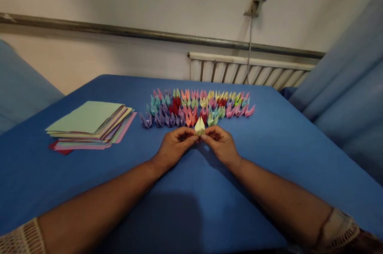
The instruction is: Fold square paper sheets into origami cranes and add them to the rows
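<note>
A small pale yellow folded paper piece [200, 126], with a pointed top and a crease down its middle, is held up between both hands. My left hand [175, 146] pinches its lower left side between thumb and fingers. From the other side, my right hand [220, 144] pinches its lower right edge the same way. Just beyond the hands, several rows of folded paper cranes [172, 120] stand on the blue-covered table [167, 214] in purple, pink, red, green, yellow and blue. The held piece hides part of the front row.
To the left lies a stack of coloured paper sheets [89, 118], pale green on top, with a red sheet [61, 148] poking out beneath. Behind the table are a wall pipe [134, 32], a radiator [227, 68] and a socket with a cord [254, 4]. Blue curtains [344, 70] hang at the sides.
</note>
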Demonstrator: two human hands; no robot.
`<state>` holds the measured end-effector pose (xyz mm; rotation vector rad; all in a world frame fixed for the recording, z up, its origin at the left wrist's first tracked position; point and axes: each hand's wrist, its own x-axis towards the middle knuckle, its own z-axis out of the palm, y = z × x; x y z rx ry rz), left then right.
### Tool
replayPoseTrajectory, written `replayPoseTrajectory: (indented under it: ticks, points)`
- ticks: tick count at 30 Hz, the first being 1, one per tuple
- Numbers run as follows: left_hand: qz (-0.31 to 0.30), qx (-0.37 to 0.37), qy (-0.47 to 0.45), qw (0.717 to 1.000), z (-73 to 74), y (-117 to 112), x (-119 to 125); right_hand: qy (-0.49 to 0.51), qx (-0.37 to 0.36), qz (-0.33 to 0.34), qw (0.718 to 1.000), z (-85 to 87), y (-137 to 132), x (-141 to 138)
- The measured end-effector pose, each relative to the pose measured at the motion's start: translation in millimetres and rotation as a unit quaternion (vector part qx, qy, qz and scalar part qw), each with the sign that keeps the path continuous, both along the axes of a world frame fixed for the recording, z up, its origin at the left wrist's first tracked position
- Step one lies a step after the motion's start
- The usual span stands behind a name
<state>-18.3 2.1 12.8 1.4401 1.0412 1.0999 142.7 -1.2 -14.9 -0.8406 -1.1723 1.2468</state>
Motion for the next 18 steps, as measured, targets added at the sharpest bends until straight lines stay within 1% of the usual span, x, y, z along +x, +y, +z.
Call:
replayPoseTrajectory:
  ticks: [2, 4, 8, 13, 18]
  points:
    - [0.001, -0.01, -0.001, 1.0, 1.5, -0.9, 0.9, 0.016, -0.016, 0.004, 1.0, 0.2, 0.9, -0.3]
    - [0.011, -0.019, 0.001, 1.0, 2.3, -1.9, 1.7, 0.011, -0.025, 0.0, 1.0, 0.2, 1.4, -0.3]
    - [0.023, -0.025, 0.003, 0.999, -0.9, -2.6, 2.8, -0.02, -0.019, -0.021, 0.999, -1.5, 0.7, -0.7]
    - [0.033, -0.017, 0.015, 0.999, -7.2, -1.9, 3.3, -0.036, -0.02, -0.023, 0.999, -3.6, 0.1, -1.8]
    - [0.028, -0.014, 0.023, 0.999, -6.5, -5.5, 3.8, -0.052, -0.022, -0.049, 0.997, -0.5, -0.6, -0.3]
